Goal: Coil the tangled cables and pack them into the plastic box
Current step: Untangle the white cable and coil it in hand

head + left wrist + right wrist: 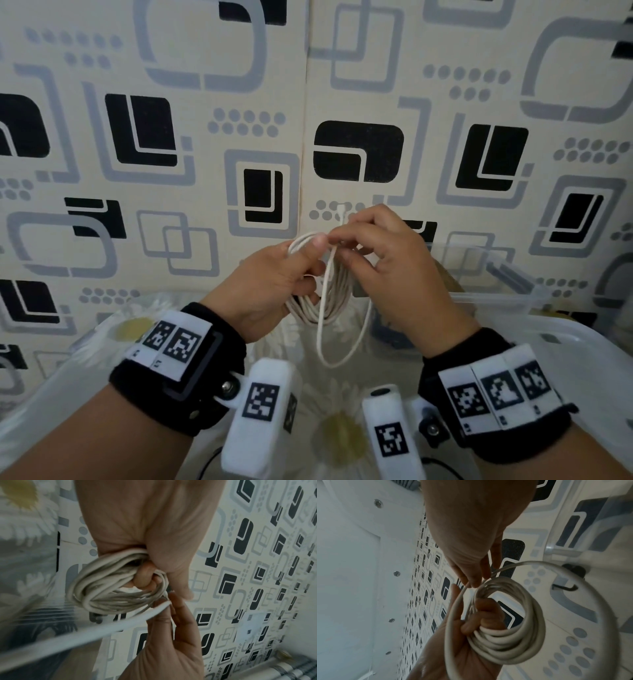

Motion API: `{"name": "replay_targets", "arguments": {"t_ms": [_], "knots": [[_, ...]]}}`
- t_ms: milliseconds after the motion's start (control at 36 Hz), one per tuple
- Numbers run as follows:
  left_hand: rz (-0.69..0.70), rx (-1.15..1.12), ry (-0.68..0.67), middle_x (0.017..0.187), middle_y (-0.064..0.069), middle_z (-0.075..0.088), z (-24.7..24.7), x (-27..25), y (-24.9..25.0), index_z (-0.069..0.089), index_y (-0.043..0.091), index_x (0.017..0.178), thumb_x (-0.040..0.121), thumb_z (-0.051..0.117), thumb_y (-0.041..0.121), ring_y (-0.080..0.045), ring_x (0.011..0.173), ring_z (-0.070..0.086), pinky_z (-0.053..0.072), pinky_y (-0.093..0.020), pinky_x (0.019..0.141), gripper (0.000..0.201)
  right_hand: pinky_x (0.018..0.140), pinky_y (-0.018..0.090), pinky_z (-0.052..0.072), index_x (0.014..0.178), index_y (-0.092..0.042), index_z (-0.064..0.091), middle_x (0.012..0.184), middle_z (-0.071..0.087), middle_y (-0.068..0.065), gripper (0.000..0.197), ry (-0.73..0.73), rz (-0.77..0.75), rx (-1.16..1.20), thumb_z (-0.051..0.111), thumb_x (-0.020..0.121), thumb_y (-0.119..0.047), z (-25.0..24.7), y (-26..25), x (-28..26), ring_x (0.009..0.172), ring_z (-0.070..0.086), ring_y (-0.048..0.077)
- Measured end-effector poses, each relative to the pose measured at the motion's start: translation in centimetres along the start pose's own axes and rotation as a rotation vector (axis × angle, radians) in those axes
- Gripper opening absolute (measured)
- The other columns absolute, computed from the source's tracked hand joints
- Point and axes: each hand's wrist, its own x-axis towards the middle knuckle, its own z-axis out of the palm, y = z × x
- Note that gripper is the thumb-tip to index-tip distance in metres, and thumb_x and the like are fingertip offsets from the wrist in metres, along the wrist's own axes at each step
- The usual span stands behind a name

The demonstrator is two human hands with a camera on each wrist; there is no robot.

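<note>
A person holds a white cable (329,291) in the air with both hands, in front of a wall (205,137) papered with grey and black rounded squares. Most of the cable is wound into a bundle of round loops. The left hand (270,284) grips this coil, fingers curled through the loops and thumb pressed on top. The right hand (394,270) sits just beside it, pinching a loose strand of the same cable between thumb and fingertips. From that pinch one long slack loop hangs down below both hands, and the cable's small white plug end sticks up above the right fingers.

The left wrist view shows the coil (109,586) clenched in the left hand (145,527), with the right hand (169,635) pinching the strand next to it. The right wrist view shows the same from the other side: right fingertips (474,580) on the strand, coil (508,628) around the left fingers.

A clear plastic box (507,291) stands low on the right, just behind the right hand. Below the hands lies a daisy-print cloth (339,425).
</note>
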Motion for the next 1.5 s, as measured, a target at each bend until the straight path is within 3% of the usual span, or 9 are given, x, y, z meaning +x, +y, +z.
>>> {"name": "replay_targets", "arguments": {"t_ms": [250, 417, 500, 750, 889, 972, 1222, 1389, 1500], "knots": [[0.003, -0.095, 0.419, 0.06, 0.004, 0.039, -1.3, 0.9, -0.2, 0.052, 0.014, 0.084, 0.095, 0.049, 0.05, -0.01, 0.049, 0.032, 0.033, -0.035, 0.072, 0.038, 0.077, 0.014, 0.046, 0.101, -0.013, 0.072, 0.093, 0.061, -0.004, 0.017, -0.067, -0.146, 0.089, 0.066, 0.086, -0.008, 0.1, -0.8, -0.2, 0.084, 0.057, 0.004], [0.025, -0.192, 0.544, 0.059, 0.004, 0.034, -2.6, 1.3, -0.5, 0.047, 0.016, 0.076, 0.098, 0.046, 0.047, -0.01, 0.046, 0.029, 0.032, -0.025, 0.056, 0.038, 0.077, 0.027, 0.051, 0.1, -0.011, 0.073, 0.09, 0.061, -0.007, 0.016, -0.208, -0.176, 0.172, 0.067, 0.086, -0.009, 0.7, -0.7, -0.5, 0.085, 0.06, 0.008], [0.033, -0.212, 0.509, 0.059, 0.004, 0.035, -2.5, 1.2, -0.1, 0.047, 0.016, 0.076, 0.098, 0.046, 0.046, -0.009, 0.045, 0.029, 0.032, -0.019, 0.046, 0.037, 0.078, 0.026, 0.051, 0.102, -0.012, 0.074, 0.093, 0.064, -0.007, 0.017, -0.267, -0.153, 0.147, 0.067, 0.086, -0.011, 1.1, -0.4, -0.7, 0.085, 0.061, 0.006], [0.083, 0.082, 0.334, 0.061, 0.001, 0.038, -0.4, 0.3, 0.4, 0.046, 0.011, 0.082, 0.097, 0.044, 0.051, -0.013, 0.053, 0.031, 0.029, -0.028, 0.061, 0.043, 0.076, 0.029, 0.051, 0.104, -0.018, 0.074, 0.095, 0.067, -0.005, 0.022, -0.186, -0.052, 0.018, 0.063, 0.085, -0.019, 1.5, 0.0, -0.8, 0.084, 0.062, 0.008], [0.12, 0.297, 0.308, 0.084, -0.026, 0.06, 0.6, -0.4, 0.4, 0.054, -0.011, 0.099, 0.096, 0.041, 0.054, -0.033, 0.072, 0.053, 0.047, -0.03, 0.066, 0.066, 0.071, 0.038, 0.055, 0.099, -0.019, 0.076, 0.088, 0.069, -0.004, 0.023, -0.087, 0.013, 0.029, 0.064, 0.082, -0.026, 1.6, 0.0, -0.8, 0.079, 0.065, 0.013], [0.133, 0.403, 0.318, 0.094, -0.022, 0.067, 0.8, -0.6, 0.3, 0.062, -0.002, 0.101, 0.096, 0.037, 0.057, -0.035, 0.086, 0.063, 0.052, -0.023, 0.066, 0.064, 0.067, 0.038, 0.054, 0.092, -0.016, 0.077, 0.082, 0.067, -0.003, 0.016, -0.002, 0.057, 0.027, 0.069, 0.079, -0.024, 1.6, -0.2, -0.8, 0.073, 0.062, 0.014], [0.166, 0.473, 0.29, 0.057, 0.003, 0.058, 1.3, -1.0, 0.5, 0.057, 0.006, 0.078, 0.097, 0.039, 0.051, -0.004, 0.05, 0.052, 0.041, -0.01, 0.051, 0.053, 0.049, 0.028, 0.04, 0.074, -0.012, 0.065, 0.071, 0.046, -0.006, 0.008, 0.059, -0.006, -0.209, 0.068, 0.078, -0.019, 1.9, -0.3, -0.9, 0.06, 0.044, 0.011], [0.132, 0.426, 0.231, 0.061, -0.005, 0.062, 1.5, -1.0, 0.8, 0.057, 0.0, 0.083, 0.095, 0.044, 0.052, -0.013, 0.054, 0.058, 0.05, -0.022, 0.059, 0.056, 0.045, 0.033, 0.04, 0.068, -0.011, 0.054, 0.068, 0.046, -0.002, 0.017, 0.129, -0.022, -0.275, 0.067, 0.078, -0.015, 2.3, -0.5, -1.0, 0.056, 0.041, 0.013], [0.097, 0.376, 0.175, 0.066, -0.009, 0.062, 1.5, -1.2, 1.0, 0.06, -0.006, 0.09, 0.096, 0.043, 0.051, -0.015, 0.057, 0.057, 0.048, -0.018, 0.057, 0.06, 0.058, 0.018, 0.034, 0.078, -0.02, 0.04, 0.076, 0.041, -0.008, 0.031, 0.154, 0.149, -0.077, 0.071, 0.079, -0.015, 1.8, -0.7, -0.8, 0.067, 0.039, 0.01]]}}
